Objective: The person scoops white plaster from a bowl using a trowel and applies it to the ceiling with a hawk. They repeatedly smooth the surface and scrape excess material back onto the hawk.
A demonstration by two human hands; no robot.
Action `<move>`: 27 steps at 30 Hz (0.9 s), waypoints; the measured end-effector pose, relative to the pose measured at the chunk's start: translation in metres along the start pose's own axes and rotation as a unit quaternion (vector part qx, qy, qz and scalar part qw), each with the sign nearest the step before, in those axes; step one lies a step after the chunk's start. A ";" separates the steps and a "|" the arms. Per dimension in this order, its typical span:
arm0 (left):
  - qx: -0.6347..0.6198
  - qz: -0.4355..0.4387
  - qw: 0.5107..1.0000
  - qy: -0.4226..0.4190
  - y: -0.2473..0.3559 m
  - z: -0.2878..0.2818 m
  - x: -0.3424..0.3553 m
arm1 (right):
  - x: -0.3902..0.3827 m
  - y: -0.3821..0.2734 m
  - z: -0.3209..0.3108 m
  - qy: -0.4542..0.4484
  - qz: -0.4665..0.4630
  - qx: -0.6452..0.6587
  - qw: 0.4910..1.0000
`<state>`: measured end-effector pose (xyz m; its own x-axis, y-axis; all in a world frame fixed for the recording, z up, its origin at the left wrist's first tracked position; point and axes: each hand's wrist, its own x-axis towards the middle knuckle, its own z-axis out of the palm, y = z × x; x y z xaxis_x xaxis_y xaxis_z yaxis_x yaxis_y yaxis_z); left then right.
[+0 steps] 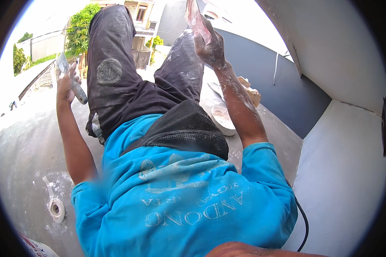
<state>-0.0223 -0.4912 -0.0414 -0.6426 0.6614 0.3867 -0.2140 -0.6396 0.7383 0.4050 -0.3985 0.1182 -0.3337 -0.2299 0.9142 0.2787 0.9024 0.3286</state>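
Observation:
My left hand (65,88), out to the left beside my knee, is closed round the handle of a putty knife (79,92). Its flat blade points up and away from me. My right hand (211,48), dusted with white, is raised over my right knee. It grips a flat, pale pinkish piece (195,20) smeared with white; what kind of thing this is I cannot make out. A round white tub (222,121) with pale paste or powder inside stands on the floor by my right forearm. Both hands are apart from each other.
A roll of white tape (56,209) lies on the dusty grey floor (28,158) at left. Part of a bucket (35,247) shows at lower left. Cream-coloured lumpy material (253,94) sits behind my right forearm. A grey wall (261,64) and black cable (305,222) are at right.

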 end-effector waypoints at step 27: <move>-0.101 -0.131 0.968 0.190 -0.184 -0.118 0.031 | -0.003 0.073 -0.013 0.160 0.629 0.377 0.661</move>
<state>-0.0893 -0.3992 -0.2304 -0.7630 0.6437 -0.0594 -0.5209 -0.5577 0.6463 0.4380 -0.3367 0.1427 -0.0240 0.9185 0.3947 -0.4147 0.3501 -0.8399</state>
